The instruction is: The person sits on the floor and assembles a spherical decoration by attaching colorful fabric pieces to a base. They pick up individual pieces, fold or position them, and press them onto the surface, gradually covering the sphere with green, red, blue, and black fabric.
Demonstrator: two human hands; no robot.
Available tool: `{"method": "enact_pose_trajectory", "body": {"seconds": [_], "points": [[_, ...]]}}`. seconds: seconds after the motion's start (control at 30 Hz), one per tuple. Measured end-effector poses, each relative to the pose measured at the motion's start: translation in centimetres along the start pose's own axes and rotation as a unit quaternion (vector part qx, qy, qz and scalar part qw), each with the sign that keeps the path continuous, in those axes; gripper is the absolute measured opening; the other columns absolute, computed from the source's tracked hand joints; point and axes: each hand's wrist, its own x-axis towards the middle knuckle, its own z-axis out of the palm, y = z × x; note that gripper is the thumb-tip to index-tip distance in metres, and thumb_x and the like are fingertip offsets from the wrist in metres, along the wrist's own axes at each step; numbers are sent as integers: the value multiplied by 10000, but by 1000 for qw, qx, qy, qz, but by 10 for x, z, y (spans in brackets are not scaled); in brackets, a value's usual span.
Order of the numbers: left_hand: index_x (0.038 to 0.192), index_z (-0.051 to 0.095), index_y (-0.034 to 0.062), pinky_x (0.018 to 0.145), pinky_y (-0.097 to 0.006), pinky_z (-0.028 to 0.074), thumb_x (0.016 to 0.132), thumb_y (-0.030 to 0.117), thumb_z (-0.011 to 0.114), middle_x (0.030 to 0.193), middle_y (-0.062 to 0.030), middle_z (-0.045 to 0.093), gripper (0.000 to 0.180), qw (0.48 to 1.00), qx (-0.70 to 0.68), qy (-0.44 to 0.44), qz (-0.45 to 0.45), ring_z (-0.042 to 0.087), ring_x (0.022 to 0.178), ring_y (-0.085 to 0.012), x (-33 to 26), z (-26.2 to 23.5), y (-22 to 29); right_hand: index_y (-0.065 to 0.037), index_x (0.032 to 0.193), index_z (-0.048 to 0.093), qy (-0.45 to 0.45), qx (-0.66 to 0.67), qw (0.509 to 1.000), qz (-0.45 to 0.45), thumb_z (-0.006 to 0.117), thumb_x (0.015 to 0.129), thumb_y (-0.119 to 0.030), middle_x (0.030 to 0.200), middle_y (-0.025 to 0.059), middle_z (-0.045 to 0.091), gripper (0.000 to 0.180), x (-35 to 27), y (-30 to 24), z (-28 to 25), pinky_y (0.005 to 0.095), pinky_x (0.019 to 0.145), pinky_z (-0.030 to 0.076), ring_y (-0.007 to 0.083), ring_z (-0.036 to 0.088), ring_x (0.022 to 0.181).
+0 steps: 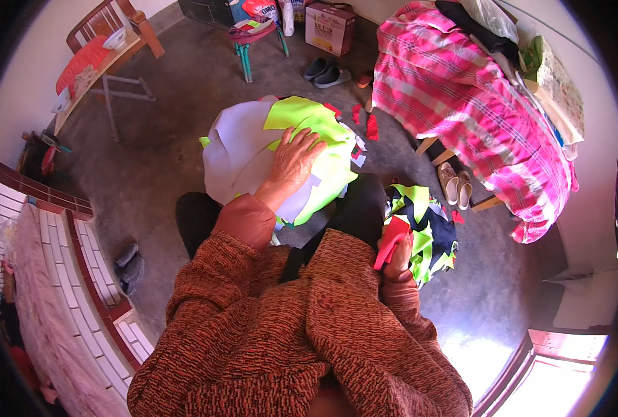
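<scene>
My left hand (295,165) lies with its fingers spread on a large heap of cloth in front of me. Pale lilac-white cloth (232,149) covers the heap's left side, and neon yellow-green cloth (302,115) covers its top and right. Low at my right side, my right hand (398,258) is closed on a red piece of cloth (394,236). That hand is beside a second pile, made of neon green and black cloth scraps (431,233). My right fingers are partly hidden by the red piece.
Red scraps (371,128) lie on the floor past the heap. A pink plaid cover (448,76) drapes furniture at the right, with beige shoes (455,186) below. Dark slippers (326,73), a stool (257,35) and a carton (328,29) stand farther back. A wooden chair (107,35) is far left.
</scene>
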Motion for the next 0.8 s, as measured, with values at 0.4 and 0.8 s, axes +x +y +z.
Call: {"method": "enact_pose_trajectory", "body": {"seconds": [0.4, 0.8], "points": [[841, 674, 80, 544, -399, 449, 814, 269, 658, 647, -137, 608, 191, 940, -276, 30, -198, 597, 600, -317, 12, 25, -13, -121, 1028, 491, 13, 2, 1000, -3, 455, 928, -327, 813, 42, 546, 232, -2, -3, 8, 240, 484, 420, 131, 510, 599], [1091, 634, 229, 1014, -471, 246, 757, 294, 657, 1260, -48, 499, 342, 984, -81, -156, 22, 395, 1241, -228, -6, 3, -4, -77, 1017, 545, 26, 11, 1000, -12, 375, 938, -276, 836, 57, 616, 274, -1, 3, -2, 291, 528, 489, 184, 583, 630]]}}
